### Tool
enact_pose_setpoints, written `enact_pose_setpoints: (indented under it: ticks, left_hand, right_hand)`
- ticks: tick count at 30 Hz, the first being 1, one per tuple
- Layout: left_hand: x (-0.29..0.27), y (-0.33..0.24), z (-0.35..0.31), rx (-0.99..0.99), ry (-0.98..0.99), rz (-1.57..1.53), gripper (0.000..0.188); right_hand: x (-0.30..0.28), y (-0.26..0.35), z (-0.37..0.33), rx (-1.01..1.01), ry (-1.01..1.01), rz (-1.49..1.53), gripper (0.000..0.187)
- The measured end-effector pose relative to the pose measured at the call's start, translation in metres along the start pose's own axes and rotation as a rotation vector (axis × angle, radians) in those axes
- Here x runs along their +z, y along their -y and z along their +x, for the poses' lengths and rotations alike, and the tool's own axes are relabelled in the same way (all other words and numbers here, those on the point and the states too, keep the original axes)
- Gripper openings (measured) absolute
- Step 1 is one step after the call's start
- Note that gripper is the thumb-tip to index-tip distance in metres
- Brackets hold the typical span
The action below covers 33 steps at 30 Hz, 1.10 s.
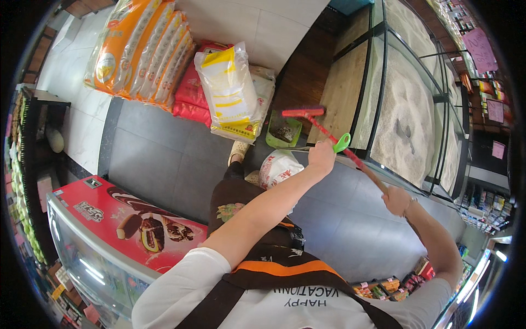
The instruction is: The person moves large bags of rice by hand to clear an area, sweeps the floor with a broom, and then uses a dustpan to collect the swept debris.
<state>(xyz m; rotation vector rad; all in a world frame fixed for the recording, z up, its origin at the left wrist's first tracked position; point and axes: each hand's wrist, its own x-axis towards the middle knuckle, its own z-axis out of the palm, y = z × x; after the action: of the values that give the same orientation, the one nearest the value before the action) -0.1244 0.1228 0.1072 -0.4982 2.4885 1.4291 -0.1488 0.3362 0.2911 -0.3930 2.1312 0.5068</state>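
My left hand (321, 158) is closed round the handle of a green dustpan (269, 137), whose looped green end sticks out past my fingers. Dark and pale sweepings lie in the pan. With my right hand (397, 201) I grip the stick of a red broom (335, 141). Its narrow red head is lifted near the upper right rim of the pan, beside a wooden panel. Below my left forearm is a white plastic bag (278, 166) with red print; whether it stands on the floor cannot be told.
Orange-and-white sacks (137, 55) stand in a row at upper left, beside red sacks and a yellow-and-white sack (229, 90). Glass-fronted bins of pale grain (408, 115) fill the right. A red chest freezer (131, 219) is at lower left, on grey floor tiles (148, 148).
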Motion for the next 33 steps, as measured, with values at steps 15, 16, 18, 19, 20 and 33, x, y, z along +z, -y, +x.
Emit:
enact_pose_setpoints:
  ticks: [15, 16, 18, 19, 20, 33]
  left_hand:
    - [0.002, 0.021, -0.01, 0.048, -0.064, -0.015, 0.021]
    - [-0.001, 0.021, -0.014, 0.047, -0.057, -0.009, 0.021]
    - [-0.004, 0.022, -0.016, 0.051, -0.06, -0.004, 0.021]
    - [-0.005, 0.025, -0.018, 0.051, -0.066, 0.001, 0.022]
    - [-0.005, 0.028, -0.023, 0.056, -0.062, 0.005, 0.022]
    - [-0.153, -0.001, -0.072, 0.239, -0.019, -0.094, 0.03]
  right_hand:
    - [0.038, 0.039, 0.066, 0.001, 0.145, -0.146, 0.028]
    - [0.035, 0.032, 0.048, 0.047, 0.16, -0.132, 0.029]
    - [0.026, 0.024, 0.007, 0.119, 0.163, -0.112, 0.03]
    - [0.026, 0.022, -0.011, 0.139, 0.153, -0.1, 0.032]
    - [0.027, 0.02, -0.029, 0.16, 0.148, -0.076, 0.031]
    - [0.095, 0.024, -0.089, 0.167, -0.098, 0.823, 0.032]
